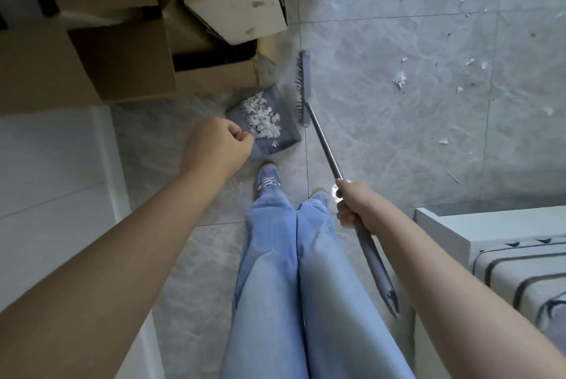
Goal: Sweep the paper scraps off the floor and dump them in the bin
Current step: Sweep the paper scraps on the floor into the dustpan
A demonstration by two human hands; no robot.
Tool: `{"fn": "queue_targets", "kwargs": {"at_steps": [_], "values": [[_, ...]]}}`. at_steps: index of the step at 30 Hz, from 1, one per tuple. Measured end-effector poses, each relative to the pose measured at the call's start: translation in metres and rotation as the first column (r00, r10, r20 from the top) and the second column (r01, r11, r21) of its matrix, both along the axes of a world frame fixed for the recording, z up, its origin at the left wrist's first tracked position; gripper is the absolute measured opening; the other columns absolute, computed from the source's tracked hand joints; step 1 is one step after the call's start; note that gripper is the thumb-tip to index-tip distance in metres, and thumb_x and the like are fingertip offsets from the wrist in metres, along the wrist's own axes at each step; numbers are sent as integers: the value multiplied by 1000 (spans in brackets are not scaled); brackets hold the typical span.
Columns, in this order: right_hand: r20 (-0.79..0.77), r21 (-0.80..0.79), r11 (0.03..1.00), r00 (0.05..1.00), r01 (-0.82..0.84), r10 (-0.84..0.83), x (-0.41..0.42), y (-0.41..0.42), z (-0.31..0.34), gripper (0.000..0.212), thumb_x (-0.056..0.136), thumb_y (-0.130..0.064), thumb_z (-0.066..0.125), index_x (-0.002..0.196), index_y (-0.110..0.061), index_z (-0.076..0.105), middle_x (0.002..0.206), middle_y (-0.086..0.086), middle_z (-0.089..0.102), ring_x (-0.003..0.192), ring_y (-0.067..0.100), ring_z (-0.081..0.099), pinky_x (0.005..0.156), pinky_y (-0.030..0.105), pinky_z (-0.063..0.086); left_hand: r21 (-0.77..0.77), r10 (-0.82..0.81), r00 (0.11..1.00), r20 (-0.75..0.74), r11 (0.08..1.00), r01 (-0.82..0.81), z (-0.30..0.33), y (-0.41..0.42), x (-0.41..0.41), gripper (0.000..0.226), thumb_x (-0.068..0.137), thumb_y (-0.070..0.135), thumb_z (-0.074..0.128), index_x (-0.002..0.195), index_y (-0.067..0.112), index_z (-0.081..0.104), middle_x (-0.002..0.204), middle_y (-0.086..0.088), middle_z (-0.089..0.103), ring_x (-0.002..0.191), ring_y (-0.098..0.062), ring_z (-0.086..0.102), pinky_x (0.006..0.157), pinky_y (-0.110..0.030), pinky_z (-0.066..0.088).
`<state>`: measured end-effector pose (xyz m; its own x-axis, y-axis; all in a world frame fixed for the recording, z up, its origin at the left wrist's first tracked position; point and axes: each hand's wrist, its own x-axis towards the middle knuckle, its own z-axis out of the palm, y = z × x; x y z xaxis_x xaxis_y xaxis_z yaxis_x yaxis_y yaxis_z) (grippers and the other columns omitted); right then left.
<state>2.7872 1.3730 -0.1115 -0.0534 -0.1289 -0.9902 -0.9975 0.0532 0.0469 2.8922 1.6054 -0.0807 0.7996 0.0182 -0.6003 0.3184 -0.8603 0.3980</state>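
Grey plastic dustpan (266,124) heaped with white scraps (262,116), left hand (216,146) gripping its handle, right hand (356,205) gripping the metal broom (324,146).

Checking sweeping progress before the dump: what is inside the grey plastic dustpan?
The grey plastic dustpan holds a heap of white paper scraps and one stray scrap near its lip. The left hand covers the pan's handle side, so anything there is hidden.
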Motion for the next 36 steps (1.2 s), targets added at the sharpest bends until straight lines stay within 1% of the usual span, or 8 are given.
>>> {"fn": "queue_targets", "kwargs": {"at_steps": [5, 12, 16, 20, 24, 26, 30, 36], "values": [[-11, -158, 951, 963, -266, 268, 9, -14, -28, 32, 98, -26, 31, 74, -8, 46, 54, 10, 42, 44, 21, 40, 45, 27, 34, 31, -1, 1000, 29, 1000, 1, -7, -6, 0, 37, 69, 37, 46, 52, 4, 41, 60, -18, 62, 63, -34, 63, 54, -42, 52], [-32, -13, 991, 991, -130, 130, -4, -11, -23, 30, 99, -28, 36, 73, -13, 35, 49, 3, 24, 36, 12, 22, 40, 15, 21, 45, 20, 999, 34, 999, -22, -8, 0, -1, 41, 71, 38, 48, 65, 1, 64, 69, -20, 66, 52, -19, 44, 53, -43, 50], [52, -116, 962, 966, -246, 253, 21, -24, -27, 35, 99, -29, 33, 79, -3, 46, 47, 12, 42, 36, 20, 40, 41, 24, 35, 36, 15, 1000, 24, 999, -16, -9, -6, 1, 41, 72, 37, 49, 66, 0, 66, 66, -21, 63, 51, -22, 43, 46, -38, 43], [-30, -212, 906, 929, -367, 369, 93, -40, -61, 26, 99, -9, 30, 83, 6, 44, 49, 13, 50, 45, 24, 44, 42, 26, 44, 25, 45, 999, 2, 999, -45, -10, -3, 2, 42, 71, 38, 49, 66, -1, 64, 71, -23, 64, 52, -20, 38, 49, -29, 34], [-129, -151, 812, 826, -564, 549, 108, -35, -67, 24, 96, -8, 28, 113, -2, 44, 62, 13, 49, 53, 23, 45, 58, 30, 47, 3, 59, 998, -9, 998, -59, -5, -3, 0, 43, 72, 39, 54, 60, -1, 48, 73, -24, 66, 56, -16, 42, 51, -33, 40], [-147, -86, 799, 800, -596, 581, 89, -34, -56, 23, 94, -11, 28, 107, 0, 44, 59, 11, 45, 48, 20, 42, 47, 26, 44, -11, 34, 999, 2, 999, -34, 3, -7, -2, 54, 82, 46, 63, 60, -3, 54, 57, -17, 60, 51, -13, 42, 49, -30, 35], [-94, -91, 901, 904, -424, 416, 53, -50, -40, 22, 98, -18, 32, 88, -4, 46, 56, 7, 36, 42, 16, 30, 36, 13, 30, -60, 24, 999, -32, 998, -26, 19, -12, 2, 67, 89, 54, 60, 71, -9, 68, 34, 13, 49, 40, -7, 47, 42, -22, 29], [-65, -228, 853, 882, -469, 467, 61, -60, -53, 14, 98, -14, 34, 97, -6, 45, 25, 7, 41, 13, 17, 35, 27, 11, 30, -93, 24, 1000, -12, 995, -25, 12, -19, 8, 63, 89, 50, 63, 64, -8, 65, 32, 6, 46, 34, -8, 42, 41, -22, 28]]}}
